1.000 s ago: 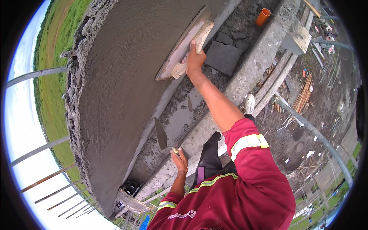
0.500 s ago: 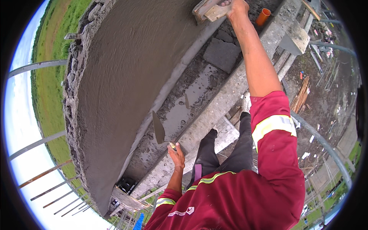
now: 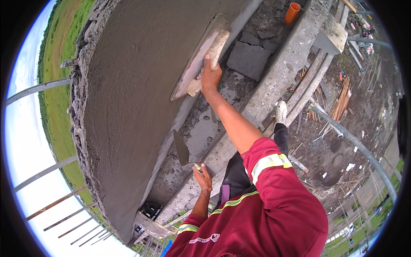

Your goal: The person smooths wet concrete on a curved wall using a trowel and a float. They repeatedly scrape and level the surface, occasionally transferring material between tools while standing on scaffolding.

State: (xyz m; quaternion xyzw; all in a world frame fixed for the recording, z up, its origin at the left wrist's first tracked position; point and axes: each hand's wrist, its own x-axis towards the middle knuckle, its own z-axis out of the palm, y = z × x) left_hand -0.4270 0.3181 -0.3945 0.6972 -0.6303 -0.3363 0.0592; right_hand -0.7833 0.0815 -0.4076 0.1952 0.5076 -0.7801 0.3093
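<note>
My right hand (image 3: 210, 78) grips the wooden handle of a plastering float (image 3: 198, 48), its broad face against the grey rendered wall (image 3: 128, 85). My left hand (image 3: 204, 182) holds a pointed trowel (image 3: 181, 149) by its handle, lower down over the concrete ledge beside a wet, mortar-spattered channel (image 3: 194, 137).
An orange pipe (image 3: 292, 13) stands at the channel's far end near a broken slab (image 3: 248, 60). I stand on narrow concrete and planks (image 3: 311, 83) above muddy ground with loose rods (image 3: 342, 98). Scaffold tubes (image 3: 359, 147) run at right; bars (image 3: 38, 90) jut out left, beyond the wall's rough edge.
My right hand first swept the float up to the upper right, then came back down and left along the wall. My left hand keeps the trowel low, moving only slightly in view.
</note>
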